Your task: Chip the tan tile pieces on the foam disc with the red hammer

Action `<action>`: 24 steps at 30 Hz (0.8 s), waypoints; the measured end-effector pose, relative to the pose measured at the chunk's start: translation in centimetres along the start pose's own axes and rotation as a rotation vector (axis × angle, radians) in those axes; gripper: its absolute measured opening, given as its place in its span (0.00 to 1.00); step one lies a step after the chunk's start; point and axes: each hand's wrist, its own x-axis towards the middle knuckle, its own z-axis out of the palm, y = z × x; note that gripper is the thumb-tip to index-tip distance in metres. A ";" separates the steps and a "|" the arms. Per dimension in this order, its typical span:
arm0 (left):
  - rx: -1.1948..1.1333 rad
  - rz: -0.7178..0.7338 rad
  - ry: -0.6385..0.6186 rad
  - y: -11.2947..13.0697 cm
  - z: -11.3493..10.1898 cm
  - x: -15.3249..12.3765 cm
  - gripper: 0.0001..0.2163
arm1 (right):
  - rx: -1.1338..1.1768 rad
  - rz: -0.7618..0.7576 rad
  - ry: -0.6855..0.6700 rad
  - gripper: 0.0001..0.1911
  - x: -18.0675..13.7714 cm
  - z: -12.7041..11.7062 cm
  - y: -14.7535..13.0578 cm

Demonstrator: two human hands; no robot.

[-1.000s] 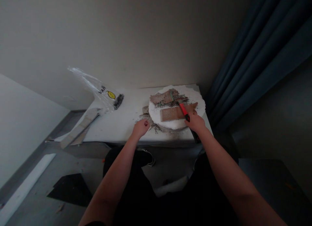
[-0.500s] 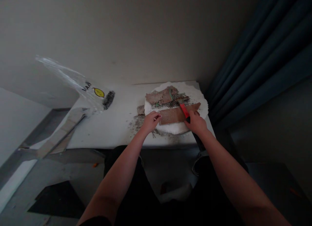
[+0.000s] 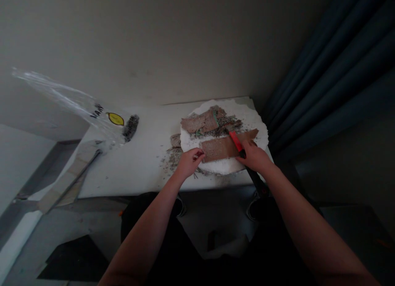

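My left hand (image 3: 188, 162) is closed in a pinch at the left end of a flat brown perforated strip (image 3: 217, 149); what lies between its fingertips is too small to make out. Wrapped round a red-and-black hand tool (image 3: 236, 142), my right hand (image 3: 254, 156) rests over the strip's right part. The tool's red length points up and left, and a dark part runs out below the hand. Under the strip lies a round white foam slab (image 3: 247, 113). Behind it, a cracked brown piece (image 3: 199, 123) sits among crumbled debris and green bits.
A clear plastic bag (image 3: 77, 98) with a yellow print and dark contents stands on the white table (image 3: 135, 170). Grey crumbs (image 3: 174, 156) lie left of the slab. Cardboard (image 3: 74, 170) leans at the left edge. A dark blue curtain (image 3: 327, 80) hangs at right.
The view has shifted slightly, and the bag appears farther left. My right hand with the tool sits a little lower and to the right. Both hands keep their grips.
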 end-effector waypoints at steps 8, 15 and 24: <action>0.000 0.002 0.003 0.1 0.2 -0.5 0.07 | 0.016 -0.004 0.015 0.26 -0.2 0.2 0.1; 0.027 0.085 0.020 0.4 -0.1 -0.5 0.10 | 0.026 -0.019 0.029 0.26 -0.2 0.2 0.2; 0.035 0.086 0.004 0.1 0.1 -0.4 0.10 | 0.039 -0.014 0.025 0.26 -0.2 0.1 0.2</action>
